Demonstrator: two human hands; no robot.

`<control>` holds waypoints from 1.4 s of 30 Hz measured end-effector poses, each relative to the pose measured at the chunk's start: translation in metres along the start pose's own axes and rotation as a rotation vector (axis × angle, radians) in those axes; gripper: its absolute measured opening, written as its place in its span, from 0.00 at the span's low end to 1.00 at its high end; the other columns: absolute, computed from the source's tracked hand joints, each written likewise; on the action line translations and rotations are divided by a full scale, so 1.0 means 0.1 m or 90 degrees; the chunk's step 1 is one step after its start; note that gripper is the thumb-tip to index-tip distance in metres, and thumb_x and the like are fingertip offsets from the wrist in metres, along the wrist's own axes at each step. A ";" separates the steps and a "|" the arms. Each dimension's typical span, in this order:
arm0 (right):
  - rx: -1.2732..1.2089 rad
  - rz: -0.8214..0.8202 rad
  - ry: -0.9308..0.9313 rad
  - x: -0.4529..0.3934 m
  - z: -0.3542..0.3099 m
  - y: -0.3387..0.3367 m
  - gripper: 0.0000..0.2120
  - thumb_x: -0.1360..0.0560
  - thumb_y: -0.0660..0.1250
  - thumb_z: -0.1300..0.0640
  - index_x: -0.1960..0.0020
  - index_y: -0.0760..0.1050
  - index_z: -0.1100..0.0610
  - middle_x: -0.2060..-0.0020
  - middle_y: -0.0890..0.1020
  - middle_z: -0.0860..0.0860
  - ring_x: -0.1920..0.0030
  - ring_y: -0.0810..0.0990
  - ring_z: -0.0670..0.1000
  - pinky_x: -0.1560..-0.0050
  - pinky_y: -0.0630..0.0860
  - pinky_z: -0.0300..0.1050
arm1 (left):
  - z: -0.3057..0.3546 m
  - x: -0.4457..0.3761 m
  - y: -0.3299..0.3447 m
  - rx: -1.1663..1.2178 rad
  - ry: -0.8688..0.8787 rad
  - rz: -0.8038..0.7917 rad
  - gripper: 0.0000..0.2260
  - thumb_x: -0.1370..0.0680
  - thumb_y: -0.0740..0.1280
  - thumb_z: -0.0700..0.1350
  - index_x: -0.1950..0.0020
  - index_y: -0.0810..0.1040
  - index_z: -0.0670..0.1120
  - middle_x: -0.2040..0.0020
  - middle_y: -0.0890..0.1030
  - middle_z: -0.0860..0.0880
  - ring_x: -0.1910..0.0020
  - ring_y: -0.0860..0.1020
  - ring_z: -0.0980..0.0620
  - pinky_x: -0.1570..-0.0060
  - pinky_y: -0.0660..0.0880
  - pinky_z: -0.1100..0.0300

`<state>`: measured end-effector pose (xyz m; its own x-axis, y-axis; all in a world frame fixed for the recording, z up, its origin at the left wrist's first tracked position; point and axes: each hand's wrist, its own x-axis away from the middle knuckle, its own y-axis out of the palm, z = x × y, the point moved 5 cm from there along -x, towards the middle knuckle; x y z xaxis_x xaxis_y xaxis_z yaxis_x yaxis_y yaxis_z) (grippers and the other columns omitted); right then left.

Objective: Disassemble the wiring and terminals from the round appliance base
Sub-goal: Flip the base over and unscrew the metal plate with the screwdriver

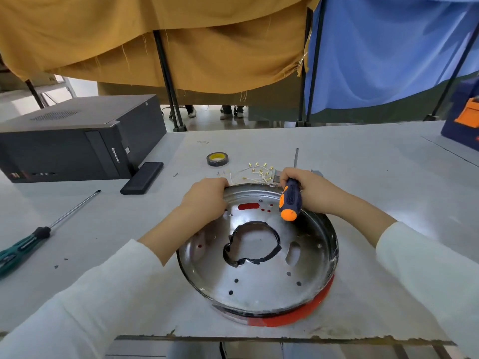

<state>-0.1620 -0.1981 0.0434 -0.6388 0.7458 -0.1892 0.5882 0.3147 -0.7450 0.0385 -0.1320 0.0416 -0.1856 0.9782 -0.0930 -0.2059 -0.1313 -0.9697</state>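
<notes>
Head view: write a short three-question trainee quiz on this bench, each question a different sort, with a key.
1. True or false: the right hand grips the orange and blue screwdriver over the round metal base.
2. Multiple choice: the left hand rests on (A) the tape roll, (B) the base's far rim, (C) the green screwdriver.
3. Fill in: the loose wires and brass terminals lie on the table just ____ the base.

Key: 1 true; 2 B; 3 beyond.
</notes>
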 end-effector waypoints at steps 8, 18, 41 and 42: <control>0.087 -0.003 0.005 -0.05 -0.01 0.09 0.20 0.31 0.61 0.71 0.62 0.66 0.45 0.58 0.77 0.52 0.57 0.74 0.55 0.55 0.72 0.50 | -0.05 0.13 0.01 -0.111 -0.028 -0.066 0.11 0.23 0.57 0.41 0.41 0.69 0.45 0.51 0.78 0.45 0.57 0.75 0.47 0.62 0.70 0.57; 0.069 0.006 -0.021 -0.06 0.05 0.09 0.15 0.26 0.63 0.66 0.53 0.66 0.47 0.58 0.79 0.55 0.58 0.77 0.57 0.54 0.74 0.54 | 0.15 -0.13 0.21 0.009 0.077 -0.032 0.11 0.22 0.61 0.54 0.45 0.72 0.48 0.48 0.79 0.42 0.53 0.75 0.40 0.59 0.69 0.54; -0.134 0.381 -0.173 -0.14 -0.78 -0.49 0.26 0.26 0.57 0.38 0.70 0.64 0.59 0.76 0.68 0.55 0.74 0.66 0.48 0.71 0.63 0.41 | 0.15 -0.11 0.21 0.027 0.092 0.010 0.08 0.22 0.61 0.54 0.50 0.70 0.51 0.50 0.79 0.43 0.53 0.76 0.40 0.61 0.66 0.55; -0.142 0.388 -0.179 -0.12 -0.79 -0.50 0.25 0.26 0.58 0.39 0.70 0.64 0.58 0.76 0.68 0.56 0.74 0.66 0.48 0.71 0.63 0.41 | 0.15 -0.11 0.21 0.025 0.093 0.014 0.08 0.22 0.61 0.54 0.49 0.70 0.51 0.50 0.79 0.43 0.53 0.76 0.40 0.62 0.66 0.56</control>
<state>-0.1442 -0.1768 0.1329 -0.2500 0.6571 -0.7111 0.9502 0.0252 -0.3107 0.0218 -0.1478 0.0259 -0.0495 0.9877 -0.1487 -0.2415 -0.1563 -0.9577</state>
